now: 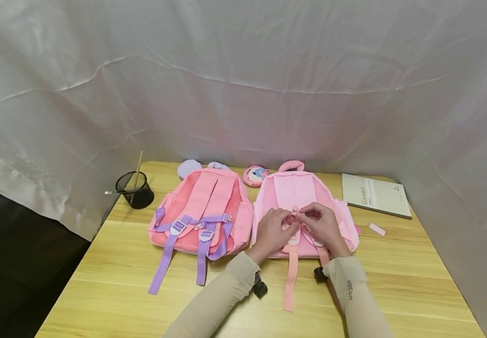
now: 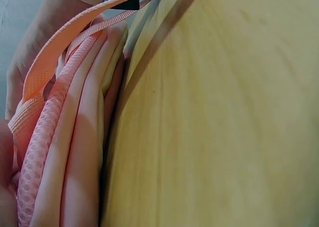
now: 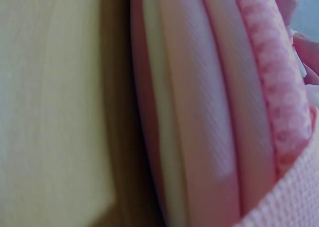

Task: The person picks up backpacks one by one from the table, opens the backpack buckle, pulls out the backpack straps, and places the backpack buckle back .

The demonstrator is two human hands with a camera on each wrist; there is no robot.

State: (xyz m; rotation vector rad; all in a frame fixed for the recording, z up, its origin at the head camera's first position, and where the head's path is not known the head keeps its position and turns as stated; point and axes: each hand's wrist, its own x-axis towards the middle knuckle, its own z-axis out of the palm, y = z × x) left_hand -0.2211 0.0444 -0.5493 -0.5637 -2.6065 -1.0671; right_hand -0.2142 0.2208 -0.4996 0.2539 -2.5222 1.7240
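A light pink backpack (image 1: pixel 319 188) lies on the table with its padded back and shoulder straps facing up. Over its middle, my left hand (image 1: pixel 272 231) and right hand (image 1: pixel 324 226) meet, their fingertips pinching a small pink strap buckle (image 1: pixel 295 214). Parts of the buckle are hidden by the fingers. Below the hands, a peach webbing strap (image 1: pixel 292 281) trails toward the front of the table. The left wrist view shows the backpack's side (image 2: pixel 79 152) and a looping peach strap (image 2: pixel 45 62). Side panels (image 3: pixel 204 112) fill much of the right wrist view.
Left of the pink backpack lies a coral backpack (image 1: pixel 197 188) with purple straps. A black mesh pen cup (image 1: pixel 142 198) stands at the far left. To the right are a notebook (image 1: pixel 383 195) and a pale pink eraser (image 1: pixel 377 229). Grey curtain (image 1: pixel 243 94) surrounds the table's back.
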